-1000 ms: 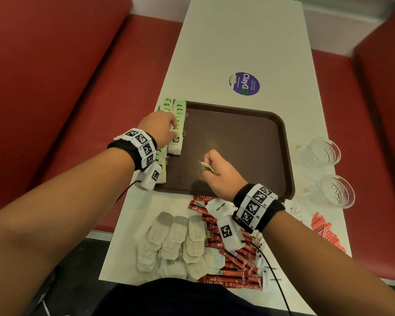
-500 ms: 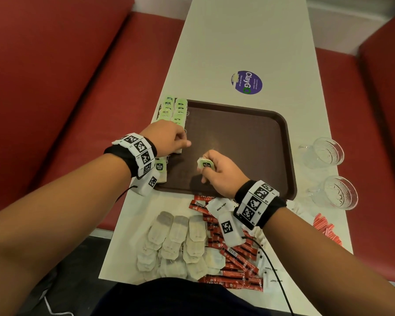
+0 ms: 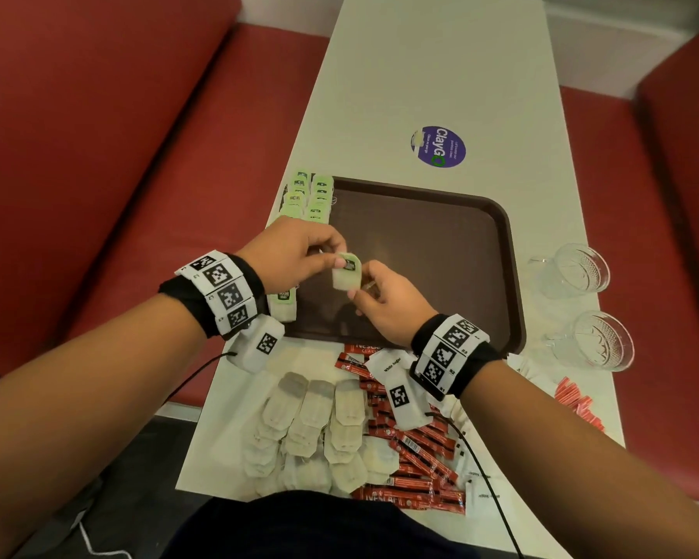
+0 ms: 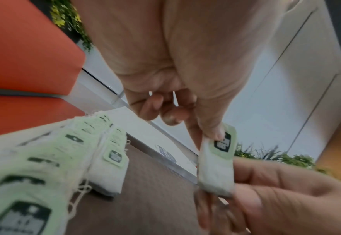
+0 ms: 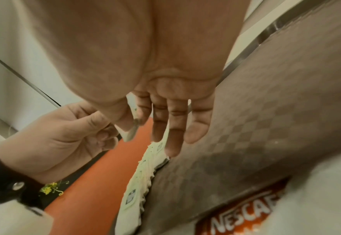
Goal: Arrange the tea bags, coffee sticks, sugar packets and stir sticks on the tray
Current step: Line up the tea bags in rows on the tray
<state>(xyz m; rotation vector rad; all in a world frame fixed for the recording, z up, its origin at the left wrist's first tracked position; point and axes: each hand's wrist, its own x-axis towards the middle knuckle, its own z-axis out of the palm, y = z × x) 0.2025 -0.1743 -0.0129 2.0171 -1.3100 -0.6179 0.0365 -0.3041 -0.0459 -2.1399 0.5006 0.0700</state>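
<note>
A white tea bag (image 3: pixel 346 273) with a green tag hangs just above the brown tray (image 3: pixel 440 252), near its left side. My left hand (image 3: pixel 335 258) pinches its tag end between thumb and forefinger (image 4: pixel 215 132). My right hand (image 3: pixel 358 288) pinches the lower end; its other fingers (image 5: pixel 175 127) lie straight. In the right wrist view the bag (image 5: pixel 132 127) shows edge-on. Two rows of green-tagged tea bags (image 3: pixel 311 195) run along the tray's left edge. Loose tea bags (image 3: pixel 319 425), red coffee sticks (image 3: pixel 416 449) and a white sugar packet (image 3: pixel 392 365) lie on the table in front of the tray.
Two glass cups (image 3: pixel 578 272) (image 3: pixel 598 340) stand right of the tray. Thin red sticks (image 3: pixel 578 401) lie near the table's right edge. A round purple sticker (image 3: pixel 438 147) sits beyond the tray. Red bench seats flank the narrow white table (image 3: pixel 440 74).
My right hand lifted the tea bag up and to the left. My left hand left the row of bags and came across to pinch the bag's tag end.
</note>
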